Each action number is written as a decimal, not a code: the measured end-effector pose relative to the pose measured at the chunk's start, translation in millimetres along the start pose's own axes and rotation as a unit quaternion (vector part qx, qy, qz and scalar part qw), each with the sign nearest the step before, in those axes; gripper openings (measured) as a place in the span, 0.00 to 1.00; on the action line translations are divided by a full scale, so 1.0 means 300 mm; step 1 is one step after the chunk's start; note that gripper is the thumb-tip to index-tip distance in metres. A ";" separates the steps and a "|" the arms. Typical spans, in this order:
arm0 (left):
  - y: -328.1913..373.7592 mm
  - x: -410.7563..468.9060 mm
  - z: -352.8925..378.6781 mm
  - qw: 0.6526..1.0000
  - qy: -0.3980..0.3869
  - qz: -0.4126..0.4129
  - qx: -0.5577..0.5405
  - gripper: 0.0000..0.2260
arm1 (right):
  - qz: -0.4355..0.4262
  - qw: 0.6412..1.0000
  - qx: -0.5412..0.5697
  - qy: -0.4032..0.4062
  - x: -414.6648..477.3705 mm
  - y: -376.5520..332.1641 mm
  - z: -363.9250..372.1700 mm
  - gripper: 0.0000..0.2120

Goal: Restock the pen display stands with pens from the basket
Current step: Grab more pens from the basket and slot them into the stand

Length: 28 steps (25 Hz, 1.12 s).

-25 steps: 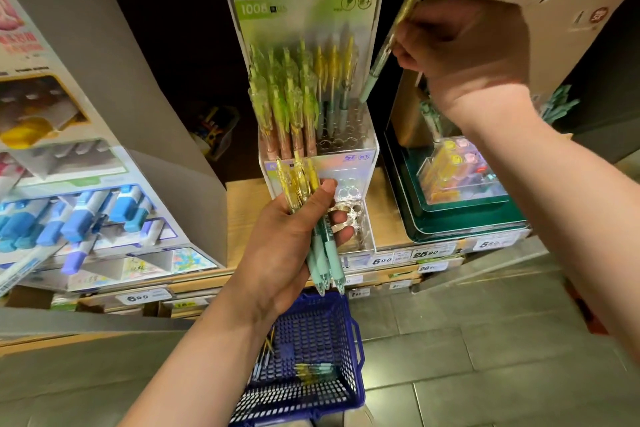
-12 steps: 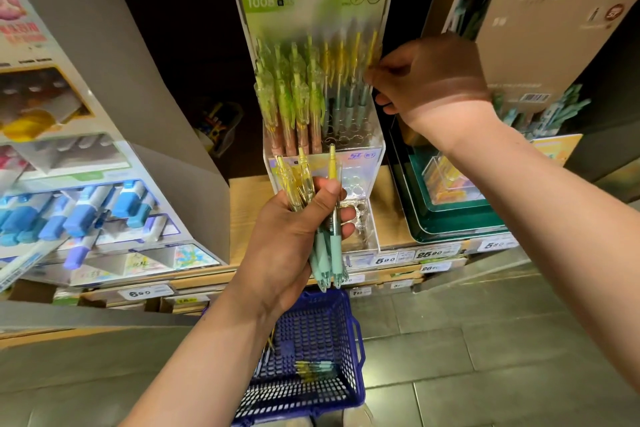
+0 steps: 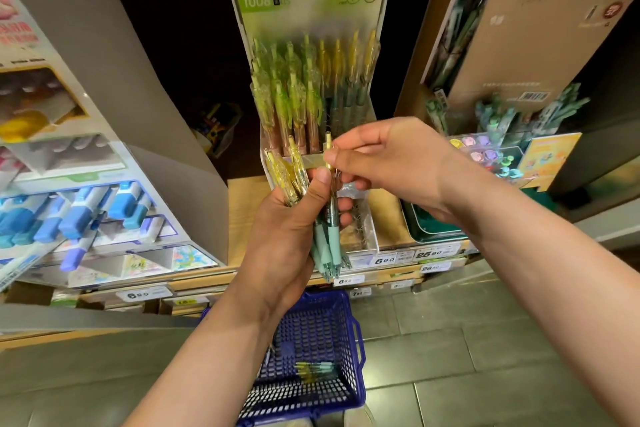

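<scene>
Nearest, basket [image 3: 356, 350]: blue and slotted, on the grey floor tiles [image 3: 450, 340] just below the shelf edge; a few loose pens [image 3: 317, 369] lie in its bottom.
Left hand [image 3: 287, 236]: fingers and thumb are curled round a bundle of pens [image 3: 320, 246], yellow clips up and green grips down, held in front of the shelf edge.
Right hand [image 3: 391, 163]: thumb and forefinger pinch the top of one pen [image 3: 328, 146] that stands upright in the bundle.
Shelf edge [image 3: 384, 260]: a wooden lip lined with price tags, right behind the bundle's tips.
Display stand [image 3: 311, 7]: clear and tiered; its back rows are packed with upright stocked pens [image 3: 298, 97], and its low front tier [image 3: 360, 229] shows open rings.
Sides: a grey cardboard display [image 3: 156, 97] stands on the left and a brown cardboard display [image 3: 519, 45] on the right, each with a dark gap between it and the stand.
</scene>
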<state>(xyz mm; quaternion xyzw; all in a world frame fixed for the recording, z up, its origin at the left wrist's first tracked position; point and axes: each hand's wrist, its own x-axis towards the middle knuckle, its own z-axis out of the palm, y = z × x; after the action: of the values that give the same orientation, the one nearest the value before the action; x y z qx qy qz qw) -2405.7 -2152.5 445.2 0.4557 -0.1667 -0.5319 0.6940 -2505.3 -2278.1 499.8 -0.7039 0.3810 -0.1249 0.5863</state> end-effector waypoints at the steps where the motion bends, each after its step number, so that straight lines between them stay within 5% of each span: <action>1: -0.003 0.001 0.000 1.000 0.004 -0.001 0.000 0.12 | 0.013 0.999 0.039 -0.009 -0.004 0.006 0.004 0.06; 6: -0.001 -0.007 -0.007 1.000 0.001 -0.030 0.000 0.14 | 0.038 0.994 0.096 -0.025 -0.028 0.002 0.008 0.05; 13: 0.000 -0.010 -0.030 0.993 0.022 -0.116 -0.025 0.18 | -0.085 0.964 0.167 0.190 0.037 -0.100 -0.108 0.06; 19: -0.006 -0.016 -0.044 0.992 0.031 -0.116 -0.024 0.10 | -0.217 0.935 -0.002 0.281 0.104 -0.127 -0.067 0.04; 23: -0.007 -0.030 -0.048 0.995 0.014 -0.096 -0.012 0.12 | -0.216 0.933 -0.060 0.282 0.115 -0.139 -0.041 0.06; 28: -0.011 -0.040 -0.050 0.998 -0.002 -0.056 0.002 0.16 | -0.167 0.922 -0.269 0.222 0.114 -0.143 -0.015 0.10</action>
<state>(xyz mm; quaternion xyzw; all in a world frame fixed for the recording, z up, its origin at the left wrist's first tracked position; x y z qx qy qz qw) -2401.5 -2135.1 437.8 0.4644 -0.1437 -0.5705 0.6620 -2468.2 -2303.6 531.3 -0.8429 0.3973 -0.2673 0.2454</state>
